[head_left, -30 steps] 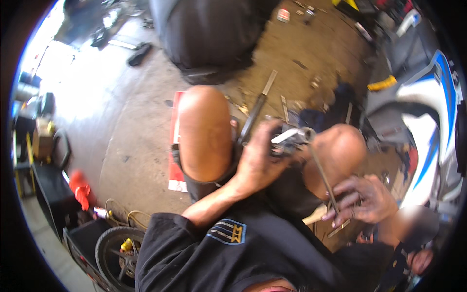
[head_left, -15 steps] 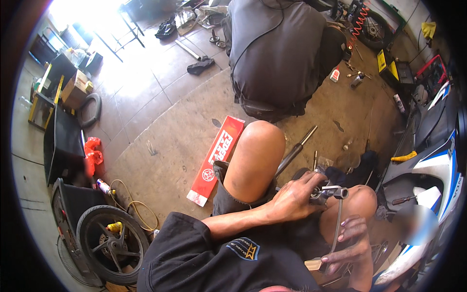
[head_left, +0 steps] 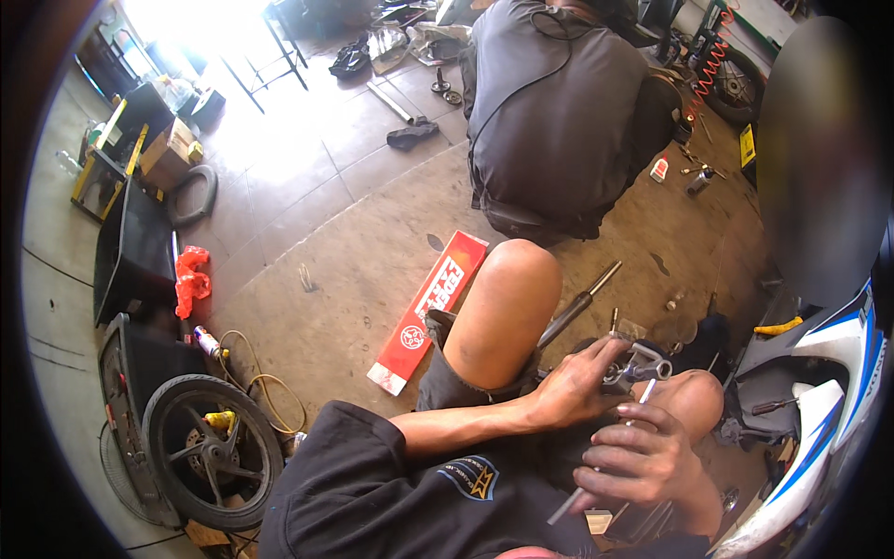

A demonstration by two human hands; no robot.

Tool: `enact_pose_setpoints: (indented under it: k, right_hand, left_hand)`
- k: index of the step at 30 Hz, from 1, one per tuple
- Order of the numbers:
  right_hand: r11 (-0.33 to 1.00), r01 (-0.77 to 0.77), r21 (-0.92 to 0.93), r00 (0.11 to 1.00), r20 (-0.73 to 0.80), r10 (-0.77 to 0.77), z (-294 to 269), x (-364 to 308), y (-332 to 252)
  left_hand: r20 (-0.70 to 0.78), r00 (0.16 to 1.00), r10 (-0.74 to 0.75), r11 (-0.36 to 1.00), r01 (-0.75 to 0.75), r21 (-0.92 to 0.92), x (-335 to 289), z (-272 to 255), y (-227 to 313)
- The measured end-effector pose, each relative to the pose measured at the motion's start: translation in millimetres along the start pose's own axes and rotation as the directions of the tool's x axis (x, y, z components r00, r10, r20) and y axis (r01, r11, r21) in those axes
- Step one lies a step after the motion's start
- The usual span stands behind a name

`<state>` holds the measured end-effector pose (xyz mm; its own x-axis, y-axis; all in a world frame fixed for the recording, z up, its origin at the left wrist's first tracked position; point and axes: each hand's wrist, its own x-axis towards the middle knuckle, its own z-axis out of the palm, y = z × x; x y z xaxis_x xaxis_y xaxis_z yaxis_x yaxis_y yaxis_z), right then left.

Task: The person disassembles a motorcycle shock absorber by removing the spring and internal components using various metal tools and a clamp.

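Over my bent knees, my left hand is closed around a grey metal part with a round eye at its end. Much of that part is hidden under my fingers. Below it, my right hand has its blackened fingers curled around a thin, light-coloured rod. The rod's upper end comes up close to the metal part; whether they touch, I cannot tell. Beyond my knee a fork tube with a silver rod tip lies on the floor.
A long red box lies left of my knee. Ahead crouches a person in dark clothing. A wheel stands at lower left, a white-and-blue motorbike panel at right. A large blurred dark shape covers the upper right.
My right hand has moved up and left, its fingers now wrapped round the rod. The metal part has turned slightly in my left hand. The large blurred shape has appeared at upper right.
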<state>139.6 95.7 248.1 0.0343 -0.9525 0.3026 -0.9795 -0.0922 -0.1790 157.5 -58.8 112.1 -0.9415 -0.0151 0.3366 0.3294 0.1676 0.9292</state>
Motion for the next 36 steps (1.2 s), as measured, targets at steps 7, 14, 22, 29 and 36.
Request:
enact_pose_setpoints:
  k: [7, 14, 22, 29, 36]
  right_hand:
    - [0.949, -0.222, -0.224, 0.970, -0.148, 0.192, 37, 60, -7]
    - [0.905, -0.236, -0.355, 0.949, 0.116, 0.293, 23, 88, -14]
    - [0.980, -0.198, -0.010, 0.959, -0.208, 0.192, 50, 68, 16]
    - [0.966, -0.254, -0.058, 0.964, 0.068, 0.257, 20, 58, 9]
    - [0.907, -0.319, -0.273, 0.941, -0.200, 0.271, 31, 25, -9]
  left_hand:
    - [-0.151, 0.988, 0.020, 0.960, 0.023, 0.280, -11, 5, 30]
    - [-0.051, 0.997, 0.057, 0.981, -0.047, 0.186, -13, 54, -8]
    - [0.242, 0.969, -0.054, 0.983, 0.009, 0.181, -41, 31, 10]
    - [0.215, 0.975, -0.061, 0.992, 0.036, 0.119, -36, 19, 3]
    - [0.204, 0.975, -0.087, 0.994, 0.071, 0.084, -29, 9, -3]
